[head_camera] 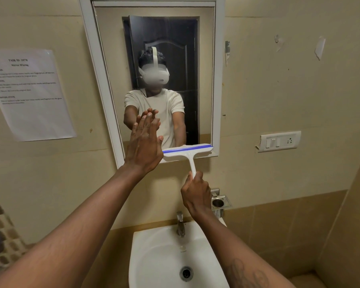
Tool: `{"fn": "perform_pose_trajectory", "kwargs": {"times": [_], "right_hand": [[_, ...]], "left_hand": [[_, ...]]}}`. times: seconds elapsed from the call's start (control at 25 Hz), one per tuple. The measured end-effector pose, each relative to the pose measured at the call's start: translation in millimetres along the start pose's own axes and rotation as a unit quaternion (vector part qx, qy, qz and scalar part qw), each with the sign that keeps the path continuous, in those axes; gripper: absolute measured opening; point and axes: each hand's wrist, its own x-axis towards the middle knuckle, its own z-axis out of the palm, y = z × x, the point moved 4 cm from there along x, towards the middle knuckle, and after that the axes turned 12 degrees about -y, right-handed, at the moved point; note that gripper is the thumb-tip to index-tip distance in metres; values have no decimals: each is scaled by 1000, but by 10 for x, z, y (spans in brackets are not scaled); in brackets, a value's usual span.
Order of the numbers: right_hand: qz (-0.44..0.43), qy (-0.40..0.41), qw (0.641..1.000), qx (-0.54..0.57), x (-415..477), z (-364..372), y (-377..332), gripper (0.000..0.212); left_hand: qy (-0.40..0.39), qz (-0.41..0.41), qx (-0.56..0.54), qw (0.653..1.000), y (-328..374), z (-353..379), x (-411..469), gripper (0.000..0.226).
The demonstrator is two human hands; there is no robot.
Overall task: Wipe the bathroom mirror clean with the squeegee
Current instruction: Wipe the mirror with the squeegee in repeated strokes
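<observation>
Both hands are being raised toward the mirror (154, 34). The left hand (143, 146) is being held flat and released, fingers (147, 123) spread against the lower left of the glass, with nothing grasped. The right hand (196, 194) is being kept clenched around the bottom of the white handle of the squeegee (188, 151), just above the sink (146, 246) and its tap (180, 224).

The squeegee's blue blade is being pressed along the very bottom of the glass, at the lower right corner, touching or nearly touching the white frame (216, 80). A downward stroke appears to be finishing on the right side of the glass.

2 risks are being judged from here. Fresh prints are likely being left by the flat left palm on glass that is meant to be wiped, so that patch would need another pass. With the handle being gripped only at its far end, blade pressure could become uneven, leaving streaks, or the blade could catch on the frame's lower edge and slip. Whether water marks remain cannot be told.
</observation>
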Motion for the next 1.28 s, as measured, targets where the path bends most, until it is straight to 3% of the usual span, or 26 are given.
{"fn": "perform_pose_trajectory", "kwargs": {"times": [0.24, 0.68, 1.12, 1.28], "right_hand": [[13, -2, 1000, 10, -34, -121, -105, 22], [-45, 46, 998, 18, -312, -218, -197, 30], [-71, 32, 996, 44, -356, -244, -251, 30], [-45, 2, 998, 37, -405, -189, -185, 33]], "left_hand": [[-10, -1, -5, 1000, 27, -20, -117, 62], [-8, -10, -2, 1000, -21, -33, -238, 61], [-9, -31, 4, 999, -198, -4, -337, 59], [-16, -36, 2, 999, -199, 56, -416, 60]]}}
